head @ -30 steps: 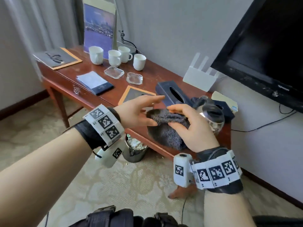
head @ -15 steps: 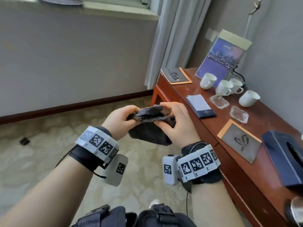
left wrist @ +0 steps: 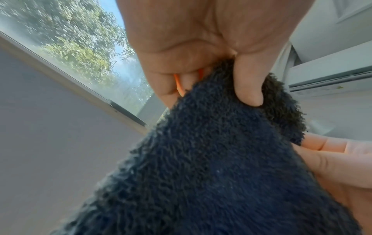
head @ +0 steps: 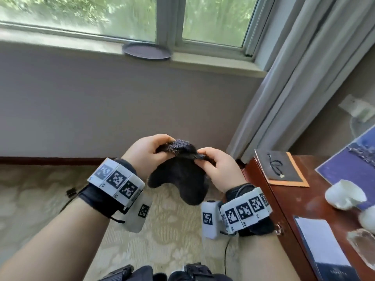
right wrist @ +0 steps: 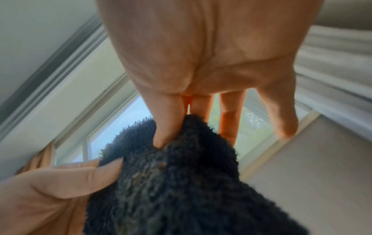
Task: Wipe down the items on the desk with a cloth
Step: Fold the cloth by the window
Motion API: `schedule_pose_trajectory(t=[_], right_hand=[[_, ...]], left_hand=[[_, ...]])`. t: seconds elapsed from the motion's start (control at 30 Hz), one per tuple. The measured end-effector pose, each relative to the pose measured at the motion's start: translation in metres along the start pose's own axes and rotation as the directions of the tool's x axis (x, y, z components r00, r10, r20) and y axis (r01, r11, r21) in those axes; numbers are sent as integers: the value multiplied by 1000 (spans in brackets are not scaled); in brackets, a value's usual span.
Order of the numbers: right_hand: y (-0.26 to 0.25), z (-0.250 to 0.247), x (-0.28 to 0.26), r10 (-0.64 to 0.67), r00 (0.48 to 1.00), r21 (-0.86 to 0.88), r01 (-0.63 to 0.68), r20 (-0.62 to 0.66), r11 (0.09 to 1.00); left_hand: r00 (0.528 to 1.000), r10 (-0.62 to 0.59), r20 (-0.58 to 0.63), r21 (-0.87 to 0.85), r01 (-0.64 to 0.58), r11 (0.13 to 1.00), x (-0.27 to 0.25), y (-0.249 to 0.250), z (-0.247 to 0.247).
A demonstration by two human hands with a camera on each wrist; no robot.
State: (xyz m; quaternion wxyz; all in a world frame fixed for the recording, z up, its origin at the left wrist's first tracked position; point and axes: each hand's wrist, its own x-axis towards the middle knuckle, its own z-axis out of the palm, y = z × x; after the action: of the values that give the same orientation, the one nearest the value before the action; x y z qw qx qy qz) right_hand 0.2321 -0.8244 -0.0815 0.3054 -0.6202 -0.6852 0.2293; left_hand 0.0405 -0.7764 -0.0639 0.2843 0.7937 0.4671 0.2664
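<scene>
Hands [head: 182, 159] pinch dark cloth [head: 180, 179] — midair.

No text is legible — wristband markers only.

The cloth [head: 178, 179] is dark navy and fuzzy. The table [head: 316, 201] is reddish-brown wood. White cups [head: 343, 194] sit there. The carpet [head: 40, 191] is beige with a pale floral pattern. The curtain [head: 304, 67] is grey.

- cloth [head: 178, 179]: dark, fluffy terry pile, matt
- desk [head: 316, 201]: reddish wood, glossy varnish
- cup [head: 343, 194]: white glazed ceramic (smooth)
- curtain [head: 304, 63]: pale woven fabric, matt
</scene>
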Motion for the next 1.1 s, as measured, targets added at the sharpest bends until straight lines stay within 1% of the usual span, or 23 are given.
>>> schedule_pose_trajectory(t=[0.1, 0.23, 0.37, 0.47, 0.63, 0.8, 0.9, 0.93, 1.03, 1.1], right_hand=[[-1, -17, 66, -88, 996, -22, 88, 8, 996], [-10, -21, 139, -173, 985, -86, 174, 15, 981], [-23, -18, 205, -224, 974, -118, 225, 25, 967], [-34, -10, 257, -246, 969, -109, 246, 12, 963], [-57, 3, 345, -275, 961, -142, 273, 7, 951], [-96, -2, 433, -308, 950, -235, 289, -48, 928], [-115, -8, 485, -349, 932, -277, 312, -94, 909], [-119, -10, 502, -357, 927, -279, 315, -112, 907], [-127, -16, 552, -362, 920, -290, 309, -150, 906], [-127, -23, 583, -365, 917, -292, 310, -159, 905]], left_hand=[[996, -35, -79, -1, 35, 999, 52, -8, -17], [978, -98, -182, -48, 90, 995, 99, -30, -38], [967, -128, -221, -220, 78, 972, 136, -61, -63], [967, -131, -217, -293, 64, 954, 170, -87, -86], [981, -90, -171, -290, 37, 956, 239, -132, -135], [989, -4, -146, -226, -29, 974, 320, -155, -203], [985, 22, -172, -184, -54, 981, 370, -168, -237], [985, 26, -169, -198, -60, 978, 386, -172, -246], [992, 29, -125, -349, -72, 934, 430, -177, -265], [993, 38, -114, -377, -78, 923, 461, -182, -274]])
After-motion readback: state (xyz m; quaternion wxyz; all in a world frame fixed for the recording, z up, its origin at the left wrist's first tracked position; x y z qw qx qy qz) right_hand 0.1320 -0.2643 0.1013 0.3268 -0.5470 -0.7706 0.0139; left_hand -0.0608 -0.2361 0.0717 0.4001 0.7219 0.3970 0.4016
